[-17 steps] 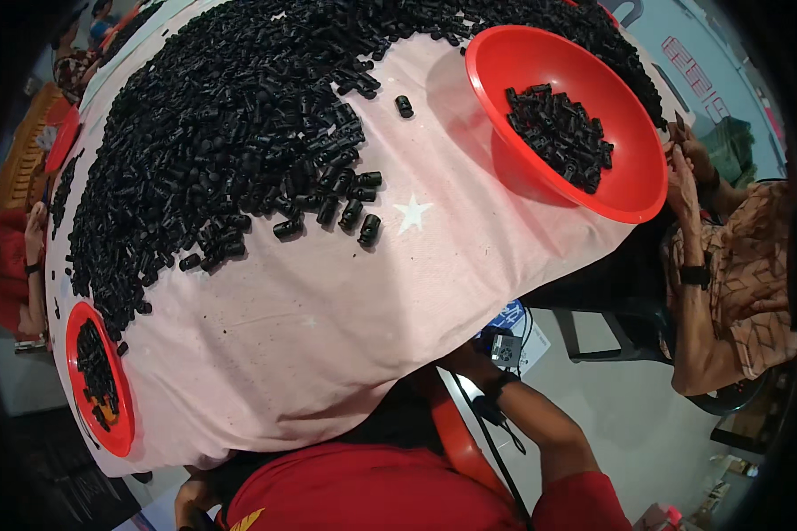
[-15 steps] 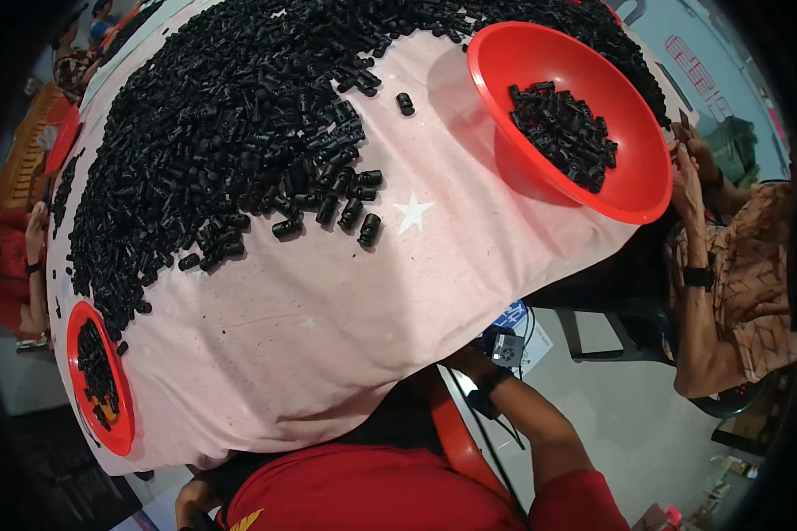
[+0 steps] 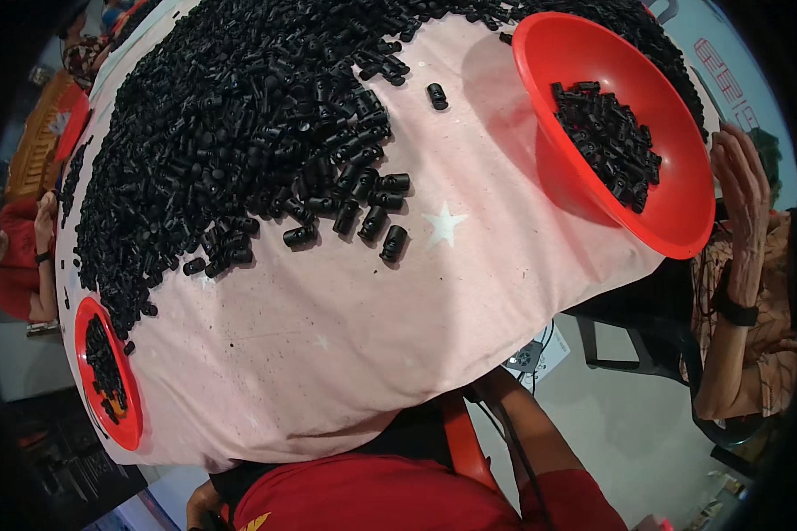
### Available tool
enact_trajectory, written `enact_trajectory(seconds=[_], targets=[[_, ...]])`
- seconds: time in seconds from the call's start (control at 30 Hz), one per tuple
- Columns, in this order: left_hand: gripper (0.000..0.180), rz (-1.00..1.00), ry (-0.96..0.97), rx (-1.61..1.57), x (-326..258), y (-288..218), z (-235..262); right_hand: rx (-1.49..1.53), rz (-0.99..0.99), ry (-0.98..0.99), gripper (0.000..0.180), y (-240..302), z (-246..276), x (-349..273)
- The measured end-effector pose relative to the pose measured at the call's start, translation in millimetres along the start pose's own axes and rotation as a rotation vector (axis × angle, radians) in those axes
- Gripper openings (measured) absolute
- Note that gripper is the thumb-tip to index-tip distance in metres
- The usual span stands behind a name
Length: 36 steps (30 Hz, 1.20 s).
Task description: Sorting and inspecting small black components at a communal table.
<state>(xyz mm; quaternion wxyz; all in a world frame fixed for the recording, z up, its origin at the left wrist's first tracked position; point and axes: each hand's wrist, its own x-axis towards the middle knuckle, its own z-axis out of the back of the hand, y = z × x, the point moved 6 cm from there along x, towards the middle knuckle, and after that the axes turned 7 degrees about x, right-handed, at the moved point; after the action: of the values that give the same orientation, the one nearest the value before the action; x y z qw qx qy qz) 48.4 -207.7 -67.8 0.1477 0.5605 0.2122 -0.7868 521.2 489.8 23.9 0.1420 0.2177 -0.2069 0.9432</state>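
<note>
Inspector A: While the black barrel-shaped cord locks [image 3: 230, 133] lie heaped across the pink tablecloth [image 3: 345, 319], where are the hands?

Inspector B: The left hand [image 3: 205, 504] sits low beside the body, beyond the cloth's near edge; whether its fingers are wide or narrow cannot be told. The right forearm [image 3: 537, 434] reaches to the hem, near a grey boxy device [image 3: 526, 357]; the right hand is hidden, finger state undetermined.

Inspector A: Containers?

Inspector B: A red basin [image 3: 686, 199] at right and a smaller red dish [image 3: 130, 403] at left each hold further cord locks.
</note>
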Motion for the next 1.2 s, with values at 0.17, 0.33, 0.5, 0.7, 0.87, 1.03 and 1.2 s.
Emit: enact_trajectory(seconds=[0.17, 0.33, 0.5, 0.7, 0.87, 1.03, 1.2], targets=[[0.03, -0.002, 0.142, 0.052, 49, 11, 8, 0.309, -0.269, 0.145, 0.031, 76, 59, 67], [0.031, 0.02, 0.173, 0.076, 58, 21, 8, 0.385, -0.301, 0.222, 0.032, 166, 46, 154], [0.032, -0.01, 0.194, 0.148, 50, 22, -4, 0.425, -0.385, 0.26, 0.032, 138, 40, 27], [0.033, -0.045, 0.215, 0.214, 51, 20, -7, 0.482, -0.465, 0.3, 0.033, 162, 44, -12], [0.033, -0.068, 0.217, 0.249, 50, 22, -5, 0.548, -0.512, 0.328, 0.034, 178, 24, -49], [0.034, -0.063, 0.222, 0.282, 51, 23, -5, 0.629, -0.557, 0.381, 0.034, 200, -2, -69], [0.035, -0.031, 0.252, 0.327, 59, 18, -6, 0.705, -0.614, 0.473, 0.035, 222, -24, -90]])
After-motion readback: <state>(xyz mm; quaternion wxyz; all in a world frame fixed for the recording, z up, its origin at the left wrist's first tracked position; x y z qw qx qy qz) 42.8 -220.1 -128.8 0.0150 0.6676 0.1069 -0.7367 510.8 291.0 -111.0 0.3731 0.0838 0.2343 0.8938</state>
